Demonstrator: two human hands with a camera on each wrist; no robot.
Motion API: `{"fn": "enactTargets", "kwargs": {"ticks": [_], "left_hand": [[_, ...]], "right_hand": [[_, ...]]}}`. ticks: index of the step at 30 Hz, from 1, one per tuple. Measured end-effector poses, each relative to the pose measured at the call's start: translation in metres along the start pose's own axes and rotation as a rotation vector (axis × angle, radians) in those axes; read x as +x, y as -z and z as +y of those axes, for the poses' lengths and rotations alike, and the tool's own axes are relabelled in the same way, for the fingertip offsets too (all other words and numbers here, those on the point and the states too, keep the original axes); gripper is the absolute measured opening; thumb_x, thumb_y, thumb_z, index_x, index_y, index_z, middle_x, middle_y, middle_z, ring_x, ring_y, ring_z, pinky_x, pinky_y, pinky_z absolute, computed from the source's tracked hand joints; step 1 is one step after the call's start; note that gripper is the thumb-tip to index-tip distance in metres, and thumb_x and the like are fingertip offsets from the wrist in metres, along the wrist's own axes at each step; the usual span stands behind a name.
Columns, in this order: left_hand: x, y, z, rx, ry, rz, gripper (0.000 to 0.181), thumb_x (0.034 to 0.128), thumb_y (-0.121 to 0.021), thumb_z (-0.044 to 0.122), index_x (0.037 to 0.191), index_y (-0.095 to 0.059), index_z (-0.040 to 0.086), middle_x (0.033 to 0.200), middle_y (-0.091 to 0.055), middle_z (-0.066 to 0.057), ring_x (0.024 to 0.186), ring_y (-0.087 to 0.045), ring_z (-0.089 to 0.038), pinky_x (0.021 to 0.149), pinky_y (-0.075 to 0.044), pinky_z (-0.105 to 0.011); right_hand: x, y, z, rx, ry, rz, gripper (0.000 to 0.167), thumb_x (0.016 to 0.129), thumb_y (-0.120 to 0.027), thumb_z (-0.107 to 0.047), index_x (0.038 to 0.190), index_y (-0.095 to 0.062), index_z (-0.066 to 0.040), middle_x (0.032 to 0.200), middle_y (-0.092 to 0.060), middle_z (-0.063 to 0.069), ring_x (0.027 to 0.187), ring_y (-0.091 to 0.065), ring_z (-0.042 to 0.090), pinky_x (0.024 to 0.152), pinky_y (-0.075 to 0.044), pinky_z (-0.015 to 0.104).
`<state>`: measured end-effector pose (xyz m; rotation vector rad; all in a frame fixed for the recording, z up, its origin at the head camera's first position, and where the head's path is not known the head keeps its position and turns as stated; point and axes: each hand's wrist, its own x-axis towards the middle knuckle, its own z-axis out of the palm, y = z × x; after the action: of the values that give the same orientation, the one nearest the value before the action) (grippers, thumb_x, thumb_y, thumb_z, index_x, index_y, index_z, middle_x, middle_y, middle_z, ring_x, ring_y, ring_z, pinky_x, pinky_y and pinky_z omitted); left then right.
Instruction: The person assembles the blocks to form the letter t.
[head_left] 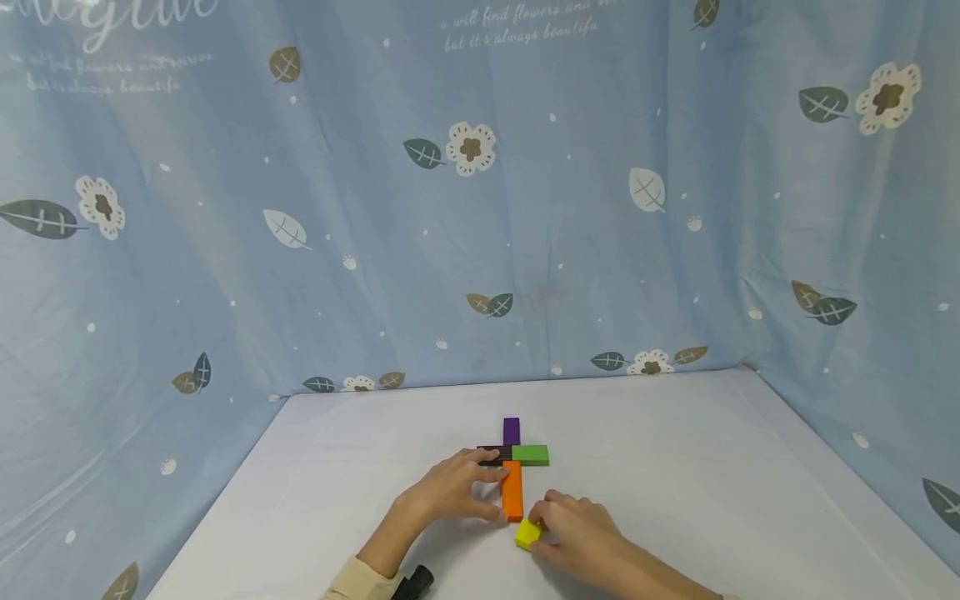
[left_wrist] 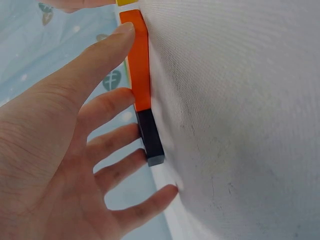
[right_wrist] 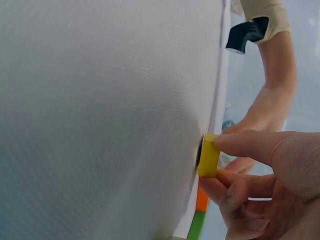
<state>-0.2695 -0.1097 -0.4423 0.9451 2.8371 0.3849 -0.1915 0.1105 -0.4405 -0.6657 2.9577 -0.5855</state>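
Observation:
In the head view my right hand (head_left: pixel 581 527) pinches a yellow block (head_left: pixel 527 534) between thumb and fingers, just off the near end of an orange block (head_left: pixel 512 492). The right wrist view shows this yellow block (right_wrist: pixel 209 157) upright between the fingertips. My left hand (head_left: pixel 452 485) lies along the left side of the blocks, fingers spread. Its thumb touches the near end of the orange block (left_wrist: pixel 139 65), and other fingers touch the orange block and a black block (left_wrist: pixel 150 132). A green block (head_left: pixel 531 455) adjoins the black one on the right; a purple block (head_left: pixel 512 431) lies beyond them.
The blocks lie on a white tabletop (head_left: pixel 360 433). A blue curtain (head_left: pixel 555 250) with leaves and flowers surrounds it at the back and sides. A black device (head_left: pixel 414 582) sits at the left wrist, by a beige sleeve (head_left: pixel 363 581).

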Motion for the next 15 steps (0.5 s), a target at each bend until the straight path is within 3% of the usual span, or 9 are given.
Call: {"fn": "enactTargets", "kwargs": {"ticks": [15], "left_hand": [[-0.0011, 0.001, 0.0013, 0.023, -0.009, 0.008, 0.064, 0.0761, -0.078, 0.055, 0.133, -0.063, 0.03, 0.151, -0.048, 0.0, 0.136, -0.047, -0.027, 0.107, -0.045, -0.049]], "right_hand": [[0.0044, -0.0028, -0.0064, -0.016, -0.027, 0.018, 0.03, 0.076, -0.082, -0.033, 0.093, -0.074, -0.009, 0.071, -0.059, -0.007, 0.057, -0.044, 0.005, 0.052, -0.04, 0.02]]}}
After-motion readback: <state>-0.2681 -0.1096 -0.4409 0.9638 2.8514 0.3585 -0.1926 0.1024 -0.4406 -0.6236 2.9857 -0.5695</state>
